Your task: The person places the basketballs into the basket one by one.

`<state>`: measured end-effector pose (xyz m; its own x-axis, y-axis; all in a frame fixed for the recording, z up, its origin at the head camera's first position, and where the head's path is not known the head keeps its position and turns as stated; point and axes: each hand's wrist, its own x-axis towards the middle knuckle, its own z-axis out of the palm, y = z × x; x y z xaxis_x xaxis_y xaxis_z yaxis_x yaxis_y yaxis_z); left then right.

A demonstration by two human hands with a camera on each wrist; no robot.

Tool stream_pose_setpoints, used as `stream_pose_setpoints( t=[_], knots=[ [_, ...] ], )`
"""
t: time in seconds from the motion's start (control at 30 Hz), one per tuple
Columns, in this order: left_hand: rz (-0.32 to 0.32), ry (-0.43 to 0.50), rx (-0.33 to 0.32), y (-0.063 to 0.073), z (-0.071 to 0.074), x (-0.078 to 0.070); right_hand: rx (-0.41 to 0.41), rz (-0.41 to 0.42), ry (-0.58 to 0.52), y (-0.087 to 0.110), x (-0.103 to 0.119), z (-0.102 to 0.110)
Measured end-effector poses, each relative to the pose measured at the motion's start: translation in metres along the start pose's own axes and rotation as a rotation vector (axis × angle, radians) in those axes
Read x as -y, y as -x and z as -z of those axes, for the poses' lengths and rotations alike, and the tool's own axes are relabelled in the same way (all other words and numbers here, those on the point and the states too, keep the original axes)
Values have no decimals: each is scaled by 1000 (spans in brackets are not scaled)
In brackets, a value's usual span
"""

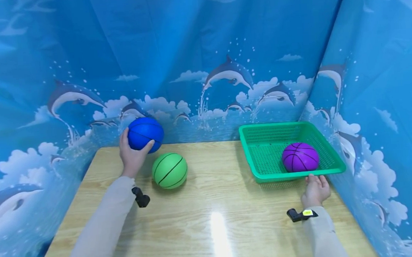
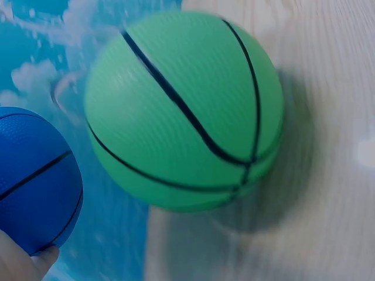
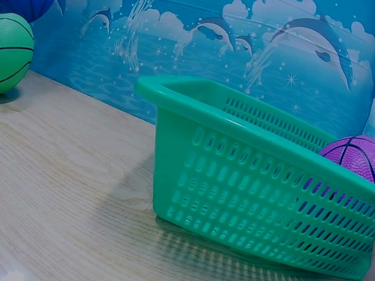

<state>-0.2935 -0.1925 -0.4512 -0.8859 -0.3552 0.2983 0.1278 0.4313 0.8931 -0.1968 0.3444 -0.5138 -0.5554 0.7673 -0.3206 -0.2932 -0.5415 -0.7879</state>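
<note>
My left hand [image 1: 132, 156] grips a blue basketball [image 1: 145, 134], thumb across its near side, by the far left edge of the table. The blue ball [image 2: 36, 181] is partly cut off in the left wrist view. Just right of that hand, a green basketball [image 1: 170, 171] rests on the wood. My right hand [image 1: 316, 190] holds the front rim of a green plastic basket [image 1: 267, 176], with its fingertips at the rim. Inside the basket, toward the front right, lies a purple basketball [image 1: 300, 157]. The right wrist view shows the basket's slotted side [image 3: 246, 170]; the hand is largely out of that frame.
A light wooden table [image 1: 199, 232] carries everything, with a bright glare streak at its front middle. Blue dolphin-print curtains [image 1: 187, 66] close off the back and the right side, near the basket.
</note>
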Motion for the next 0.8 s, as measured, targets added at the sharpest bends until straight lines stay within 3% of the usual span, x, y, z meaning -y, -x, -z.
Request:
stream_pose_setpoints(
  t=[0.17,0.3,0.5,0.63,0.8],
  knots=[
    [-74,54,48,6,-17,-32,3,4,-6,0,0,1],
    [-94,100,106,13,-36,-54,5,-1,5,0,0,1],
    [-123,182,216,29,-76,-79,4,5,30,1,1,1],
    [-135,197,274,44,-106,-98,11,-29,6,0,3,0],
    [-196,211,345,67,-143,-117,25,-92,1,1,5,1]
  ],
)
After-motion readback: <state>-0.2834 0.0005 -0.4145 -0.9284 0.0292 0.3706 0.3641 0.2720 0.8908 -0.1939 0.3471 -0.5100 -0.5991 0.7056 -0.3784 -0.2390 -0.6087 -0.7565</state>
